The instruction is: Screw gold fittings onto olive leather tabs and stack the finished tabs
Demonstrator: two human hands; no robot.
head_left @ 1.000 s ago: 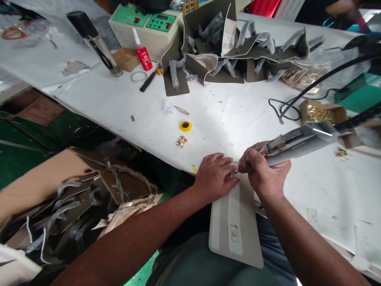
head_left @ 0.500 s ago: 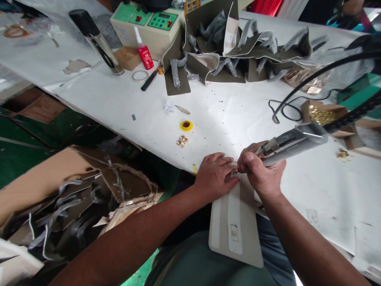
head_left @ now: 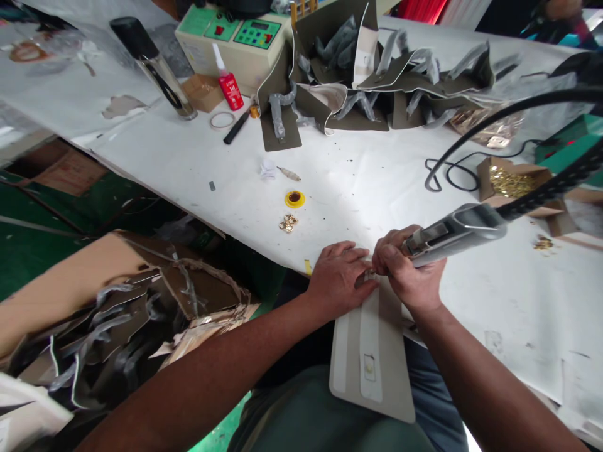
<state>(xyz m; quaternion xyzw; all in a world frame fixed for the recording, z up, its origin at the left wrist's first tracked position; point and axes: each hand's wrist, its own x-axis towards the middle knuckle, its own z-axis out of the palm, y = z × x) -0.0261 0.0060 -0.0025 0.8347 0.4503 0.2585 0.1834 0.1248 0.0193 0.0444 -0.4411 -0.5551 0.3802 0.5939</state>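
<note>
A beige panel [head_left: 393, 351] hangs over the table's front edge toward my lap, with a pale strip and a small rectangular cutout on it. My left hand [head_left: 340, 279] lies on its upper end, fingers spread, thumb and forefinger around a small metal fitting. My right hand [head_left: 411, 267] is closed round the front of a grey electric screwdriver [head_left: 456, 232], which tilts up to the right on its cable. Its tip is hidden by my right fingers, close to my left thumb and forefinger.
Small gold parts [head_left: 288, 223] and a yellow cap [head_left: 294, 199] lie beyond my left hand. Folded panels [head_left: 282, 129], a red bottle [head_left: 230, 91] and a control box [head_left: 230, 47] stand behind. Gold pieces fill a carton [head_left: 485, 182] at right; a large carton [head_left: 70, 276] is lower left.
The screwdriver's rear end has swung slightly down and left, and its cable has shifted. My right hand has moved slightly left; my left hand has hardly moved.
</note>
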